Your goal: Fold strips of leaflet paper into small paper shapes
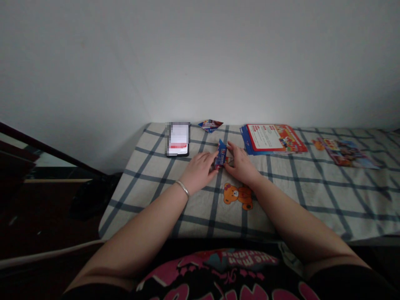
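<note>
A small blue and red folded paper piece (221,153) stands on the checked cloth (300,187) between both hands. My left hand (201,167), with a silver bracelet on the wrist, pinches its left side with closed fingers. My right hand (239,163) grips its right side, fingers curled round it. Both hands rest on the cloth.
A phone (178,139) with a lit screen lies to the left behind the hands. A folded colourful paper shape (210,125) sits at the far edge by the wall. A stack of printed red and blue sheets (272,138) and another colourful sheet (346,152) lie to the right.
</note>
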Demonstrator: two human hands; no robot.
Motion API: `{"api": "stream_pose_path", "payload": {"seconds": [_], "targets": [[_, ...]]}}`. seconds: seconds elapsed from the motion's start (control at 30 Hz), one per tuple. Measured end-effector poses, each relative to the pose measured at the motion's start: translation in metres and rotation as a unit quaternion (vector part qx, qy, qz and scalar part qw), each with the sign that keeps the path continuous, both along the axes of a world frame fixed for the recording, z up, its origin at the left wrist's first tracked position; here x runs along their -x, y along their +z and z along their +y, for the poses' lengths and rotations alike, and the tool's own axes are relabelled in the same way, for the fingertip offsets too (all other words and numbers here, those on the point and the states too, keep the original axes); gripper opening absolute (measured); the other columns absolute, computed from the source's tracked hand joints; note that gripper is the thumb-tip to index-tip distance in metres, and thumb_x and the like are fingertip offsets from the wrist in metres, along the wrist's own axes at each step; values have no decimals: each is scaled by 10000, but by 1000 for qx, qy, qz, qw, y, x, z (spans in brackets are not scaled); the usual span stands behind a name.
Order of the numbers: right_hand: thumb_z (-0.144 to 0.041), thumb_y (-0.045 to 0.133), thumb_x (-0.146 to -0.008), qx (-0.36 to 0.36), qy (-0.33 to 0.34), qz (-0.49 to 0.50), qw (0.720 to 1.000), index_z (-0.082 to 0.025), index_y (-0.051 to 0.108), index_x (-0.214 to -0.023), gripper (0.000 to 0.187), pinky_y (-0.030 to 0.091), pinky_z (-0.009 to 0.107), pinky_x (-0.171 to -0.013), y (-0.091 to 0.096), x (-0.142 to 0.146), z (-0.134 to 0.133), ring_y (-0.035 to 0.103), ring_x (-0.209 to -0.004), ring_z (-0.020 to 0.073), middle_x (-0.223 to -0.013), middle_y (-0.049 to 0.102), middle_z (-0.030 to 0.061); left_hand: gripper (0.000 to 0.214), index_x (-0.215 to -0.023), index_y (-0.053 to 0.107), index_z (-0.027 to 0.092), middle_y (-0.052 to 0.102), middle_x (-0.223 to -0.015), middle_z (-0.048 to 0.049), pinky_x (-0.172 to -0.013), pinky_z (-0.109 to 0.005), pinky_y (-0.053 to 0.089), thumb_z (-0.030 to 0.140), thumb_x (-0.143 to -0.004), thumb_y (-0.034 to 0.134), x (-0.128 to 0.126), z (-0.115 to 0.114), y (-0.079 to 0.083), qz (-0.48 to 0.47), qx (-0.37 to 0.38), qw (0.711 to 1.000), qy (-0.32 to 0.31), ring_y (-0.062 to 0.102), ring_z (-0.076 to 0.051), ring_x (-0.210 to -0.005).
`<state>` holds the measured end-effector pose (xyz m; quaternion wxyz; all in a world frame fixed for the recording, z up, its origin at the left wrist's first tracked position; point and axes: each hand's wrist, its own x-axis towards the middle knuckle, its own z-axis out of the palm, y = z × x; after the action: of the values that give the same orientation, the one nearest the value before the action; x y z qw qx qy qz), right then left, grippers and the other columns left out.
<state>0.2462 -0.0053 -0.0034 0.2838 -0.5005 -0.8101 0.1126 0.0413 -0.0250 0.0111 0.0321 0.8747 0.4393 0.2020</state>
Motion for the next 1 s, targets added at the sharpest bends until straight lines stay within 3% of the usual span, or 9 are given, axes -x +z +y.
{"api": "stream_pose_path", "payload": {"seconds": [0.27, 0.53, 0.7, 0.87, 1.0], "targets": [[-226, 576, -812, -1, 32, 12, 999, -142, 288, -1472, 725, 361, 509, -1103, 2, 0, 0, 480, -1288, 284, -1364, 543, 162, 605, -1398, 368, 147, 558, -1346, -148, -1056, -427, 431, 205, -859, 635, 3, 6, -1, -78, 26, 996, -18, 551, -249, -1214], [-153, 604, -789, -29, 37, 52, 998, -192, 322, -1497, 763, 425, 521, -1076, -2, 2, 1, 519, -1262, 296, -1366, 561, 146, 751, -1445, 339, 204, 619, -1202, -100, -1003, -431, 487, 150, -789, 699, 4, 8, -5, -183, 55, 981, 16, 614, -237, -1099], [-199, 589, -835, 35, 57, 157, 985, -252, 348, -1494, 704, 533, 453, -979, -1, 5, -1, 593, -1183, 254, -1377, 568, 103, 705, -1444, 369, 225, 589, -1169, -84, -988, -398, 503, 121, -807, 654, 2, 7, -6, -223, 55, 973, 8, 608, -213, -1079], [-268, 581, -873, 83, 84, 267, 956, -259, 379, -1480, 640, 511, 441, -1024, -3, 10, -4, 562, -1241, 241, -1408, 540, 99, 770, -1485, 295, 269, 552, -1235, -90, -974, -392, 513, 110, -814, 638, 1, 5, -3, -238, 67, 969, -26, 623, -192, -1023], [-273, 565, -886, 118, 115, 301, 939, -260, 346, -1495, 648, 505, 418, -1032, 1, 14, -8, 503, -1307, 241, -1456, 482, 106, 757, -1461, 316, 267, 533, -1289, -101, -941, -386, 537, 105, -803, 653, -1, 2, -3, -264, 77, 960, -53, 630, -184, -988]]}}
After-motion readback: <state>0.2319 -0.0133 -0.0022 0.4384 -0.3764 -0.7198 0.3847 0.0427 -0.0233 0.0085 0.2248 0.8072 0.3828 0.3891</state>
